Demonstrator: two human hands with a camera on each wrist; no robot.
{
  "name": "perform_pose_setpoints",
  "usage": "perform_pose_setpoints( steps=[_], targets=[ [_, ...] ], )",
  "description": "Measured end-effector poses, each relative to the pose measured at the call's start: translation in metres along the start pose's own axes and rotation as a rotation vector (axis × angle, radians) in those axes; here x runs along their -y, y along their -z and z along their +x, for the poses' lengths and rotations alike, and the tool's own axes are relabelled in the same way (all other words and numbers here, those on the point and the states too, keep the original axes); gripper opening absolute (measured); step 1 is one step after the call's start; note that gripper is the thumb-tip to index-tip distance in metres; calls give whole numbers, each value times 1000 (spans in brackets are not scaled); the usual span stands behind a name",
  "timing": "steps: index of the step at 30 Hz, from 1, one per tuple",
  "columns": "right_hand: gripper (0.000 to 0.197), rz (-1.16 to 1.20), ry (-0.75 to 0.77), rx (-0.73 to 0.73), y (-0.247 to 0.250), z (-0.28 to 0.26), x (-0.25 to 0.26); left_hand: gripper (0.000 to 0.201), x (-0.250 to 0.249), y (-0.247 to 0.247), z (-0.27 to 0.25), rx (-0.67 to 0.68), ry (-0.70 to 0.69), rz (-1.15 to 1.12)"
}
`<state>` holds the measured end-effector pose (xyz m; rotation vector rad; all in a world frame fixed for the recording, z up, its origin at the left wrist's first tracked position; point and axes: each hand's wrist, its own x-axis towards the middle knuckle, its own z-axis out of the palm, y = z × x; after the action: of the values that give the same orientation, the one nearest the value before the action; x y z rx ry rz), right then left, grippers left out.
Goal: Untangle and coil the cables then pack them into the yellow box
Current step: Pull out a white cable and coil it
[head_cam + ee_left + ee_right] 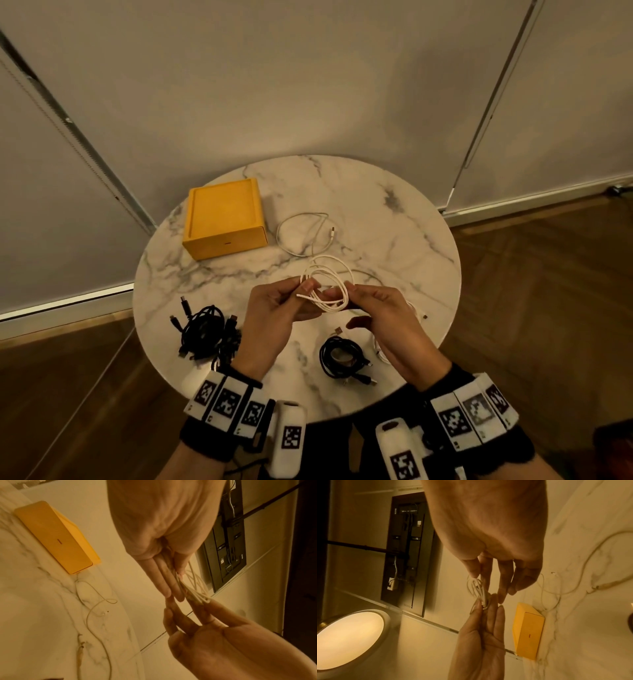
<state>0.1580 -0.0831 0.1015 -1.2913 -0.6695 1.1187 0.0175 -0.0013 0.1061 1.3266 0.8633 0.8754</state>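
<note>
Down at the bottom of the head view, both wrists carry banded marker cuffs, and just above them the two hands meet over the middle of the marble table. The left hand pinches one side of a white cable coil between thumb and fingertips; the right hand pinches the opposite side, its other fingers loosely spread. The coil hangs between the two hands, lifted off the tabletop, its loops rising just above the fingertips. The left wrist view shows the strands bunched where the fingertips of both hands come together.

Below the left hand, lower left of the frame, a tangled bundle of black cables lies on the marble. Under the right hand sits a coiled black cable, and a further white cable shows partly hidden beneath that hand.

Further up, past the held coil, a loose white cable loops on the table. Just left of it, upper left on the tabletop, stands the yellow box, well apart from both hands, lid on
</note>
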Motion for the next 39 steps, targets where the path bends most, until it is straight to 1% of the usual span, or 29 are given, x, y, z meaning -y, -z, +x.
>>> perform_pose_setpoints(
  steps=[3,5,6,8,9,10,11,14,15,17,19,20,23,25,27,29,31,33,35,39],
  targets=[
    [29,2,-23,37,-3,-1,3,18,2,-4,-2,-33,-48,-1],
    [31,-64,-21,78,-9,-6,3,16,6,-2,-3,-68,-59,-10],
    [29,-137,17,86,-13,-9,1,17,8,-2,-4,-67,-62,-2],
    [21,-320,153,73,-18,-11,-7,18,13,-5,-7,-36,-33,47],
    [20,-368,196,63,-16,-11,-13,17,15,-7,-9,-24,0,60],
    [23,-376,202,49,-14,-10,-19,16,17,-8,-10,-7,28,71],
    [27,-332,173,31,-10,-8,-22,15,17,-9,-10,33,51,89],
    [39,-78,7,-3,6,-7,-28,13,19,-3,-5,180,156,172],
    [40,-16,-35,-2,11,-8,-32,16,21,0,-3,198,183,186],
    [40,42,-97,2,20,-11,-40,24,26,3,-2,209,185,222],
    [41,80,-148,25,27,-17,-45,27,30,1,-5,235,169,268],
    [41,95,-169,25,30,-20,-46,27,32,-2,-7,260,187,269],
    [39,92,-219,16,45,-24,-50,26,34,-12,-13,338,320,169],
    [37,33,-245,31,55,-26,-52,25,32,-17,-15,384,387,122],
    [34,-74,-256,57,61,-29,-52,19,30,-22,-15,438,388,167],
    [32,-147,-248,88,66,-30,-53,19,30,-27,-12,476,382,211],
    [25,-150,-221,108,69,-29,-54,19,31,-30,-8,502,392,162],
    [22,-140,-192,78,71,-31,-53,14,33,-32,-5,483,401,86],
    [23,-109,-148,-7,72,-31,-52,12,36,-33,-6,442,408,13],
    [14,-16,-29,-178,73,-33,-49,20,42,-36,-13,377,415,-89]
  ],
)
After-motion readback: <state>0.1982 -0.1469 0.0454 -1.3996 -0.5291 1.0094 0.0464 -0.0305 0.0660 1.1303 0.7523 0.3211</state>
